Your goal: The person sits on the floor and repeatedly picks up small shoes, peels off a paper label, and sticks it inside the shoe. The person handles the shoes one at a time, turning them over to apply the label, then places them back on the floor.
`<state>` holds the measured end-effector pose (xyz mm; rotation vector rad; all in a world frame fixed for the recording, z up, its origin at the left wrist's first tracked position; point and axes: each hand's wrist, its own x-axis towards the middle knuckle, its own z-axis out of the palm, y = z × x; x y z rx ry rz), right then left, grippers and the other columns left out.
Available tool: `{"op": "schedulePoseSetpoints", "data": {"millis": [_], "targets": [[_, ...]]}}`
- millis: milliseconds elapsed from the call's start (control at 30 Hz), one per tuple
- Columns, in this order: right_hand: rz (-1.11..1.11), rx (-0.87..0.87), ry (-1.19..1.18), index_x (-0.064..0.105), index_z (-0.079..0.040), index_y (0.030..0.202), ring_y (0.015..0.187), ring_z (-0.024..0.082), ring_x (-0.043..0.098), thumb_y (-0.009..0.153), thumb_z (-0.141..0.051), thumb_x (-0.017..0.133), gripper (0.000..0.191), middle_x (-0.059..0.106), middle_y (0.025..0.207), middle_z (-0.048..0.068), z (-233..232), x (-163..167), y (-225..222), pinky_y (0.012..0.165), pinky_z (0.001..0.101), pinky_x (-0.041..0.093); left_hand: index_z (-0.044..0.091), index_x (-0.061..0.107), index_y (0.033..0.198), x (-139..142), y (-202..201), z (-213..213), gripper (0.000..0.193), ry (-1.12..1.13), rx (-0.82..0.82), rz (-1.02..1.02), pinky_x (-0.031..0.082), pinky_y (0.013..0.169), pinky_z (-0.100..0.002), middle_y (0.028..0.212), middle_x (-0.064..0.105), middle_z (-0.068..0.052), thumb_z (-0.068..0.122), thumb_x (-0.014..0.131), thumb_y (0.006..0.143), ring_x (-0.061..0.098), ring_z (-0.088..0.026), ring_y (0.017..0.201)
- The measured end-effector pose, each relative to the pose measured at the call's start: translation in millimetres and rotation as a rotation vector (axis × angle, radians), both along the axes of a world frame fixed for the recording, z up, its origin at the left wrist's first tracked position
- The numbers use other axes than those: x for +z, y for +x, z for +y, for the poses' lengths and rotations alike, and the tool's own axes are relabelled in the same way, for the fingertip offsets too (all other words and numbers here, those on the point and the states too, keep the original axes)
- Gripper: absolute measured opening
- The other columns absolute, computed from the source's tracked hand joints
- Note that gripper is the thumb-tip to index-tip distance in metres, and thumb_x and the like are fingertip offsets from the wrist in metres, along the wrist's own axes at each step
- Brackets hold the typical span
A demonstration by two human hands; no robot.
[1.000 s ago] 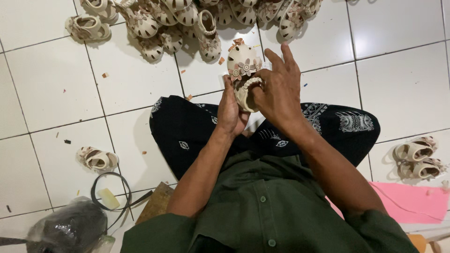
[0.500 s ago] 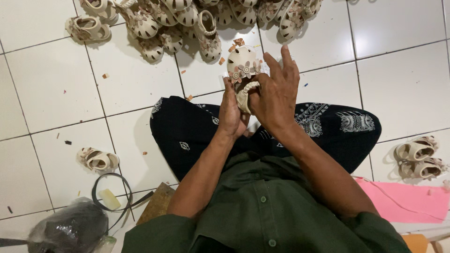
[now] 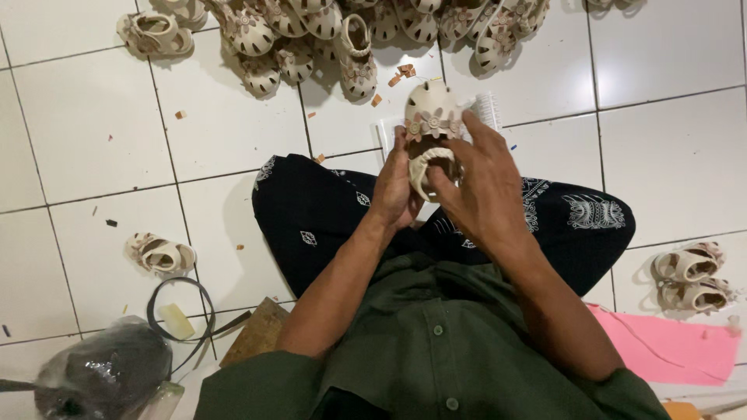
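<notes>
- Both hands are gripping a small cream sandal (image 3: 430,117) above the person's lap.
- Left hand (image 3: 397,190) fingers are clasping its side.
- Right hand (image 3: 478,183) fingers are pinching the heel strap (image 3: 428,159).
- More sandals (image 3: 342,31) are lying heaped on the tiled floor (image 3: 93,148).

The sandal (image 3: 430,124) is cream with a row of dusty-pink flowers across its strap. The heap of sandals (image 3: 342,35) along the floor's top edge shares that cream and pink. The floor (image 3: 93,132) is white tile with grey grout. The shirt (image 3: 436,350) is dark green, the sarong (image 3: 311,218) black with white motifs, and the sheet (image 3: 661,346) by the right edge is pink.
</notes>
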<state>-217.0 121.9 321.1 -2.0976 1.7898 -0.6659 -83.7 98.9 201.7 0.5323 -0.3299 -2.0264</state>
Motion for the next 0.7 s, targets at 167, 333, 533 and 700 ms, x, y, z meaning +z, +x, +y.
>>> {"op": "schedulePoseSetpoints", "data": {"millis": [167,333,533,700], "targets": [[-0.065,-0.052,0.027,0.068,0.000,0.132,0.139,0.039,0.050,0.089,-0.026,0.079,0.051,0.050,0.154,0.026,24.6,29.9,-16.6,0.110,0.0523,0.046,-0.003,0.045,0.147,21.7,-6.9,-1.3,0.072,-0.071,-0.096,0.071,0.062,0.094,-0.038,0.126,0.066,-0.019,0.058,0.027,0.114,0.070,-0.024,0.108],[0.005,0.006,-0.209,0.076,-0.008,0.121,0.158,0.038,0.030,0.101,-0.024,0.075,0.026,0.031,0.169,0.019,37.5,29.9,-18.3,0.131,0.0531,0.034,0.000,0.039,0.151,34.0,-5.1,-4.5,0.073,0.011,-0.072,-0.035,0.064,0.089,-0.036,0.130,0.062,-0.022,0.058,0.023,0.109,0.071,-0.025,0.110],[0.259,0.058,-0.119,0.077,-0.003,0.101,0.161,0.045,0.003,0.106,-0.052,0.061,0.051,0.008,0.175,0.017,24.5,-4.4,-4.6,0.129,0.0621,0.015,-0.008,0.017,0.156,26.1,-3.9,10.1,0.068,-0.724,0.161,-0.320,0.056,0.091,-0.039,0.142,0.051,-0.030,0.049,0.023,0.121,0.061,-0.032,0.115],[0.328,0.041,0.011,0.077,-0.002,0.097,0.158,0.045,-0.001,0.103,-0.061,0.053,0.064,0.006,0.173,0.019,16.0,-14.0,-3.3,0.125,0.0678,0.008,0.005,0.035,0.162,22.9,0.2,6.6,0.084,-0.427,-0.066,-0.668,0.053,0.048,-0.019,0.119,0.067,-0.012,0.066,0.014,0.108,0.052,-0.011,0.065]]}}
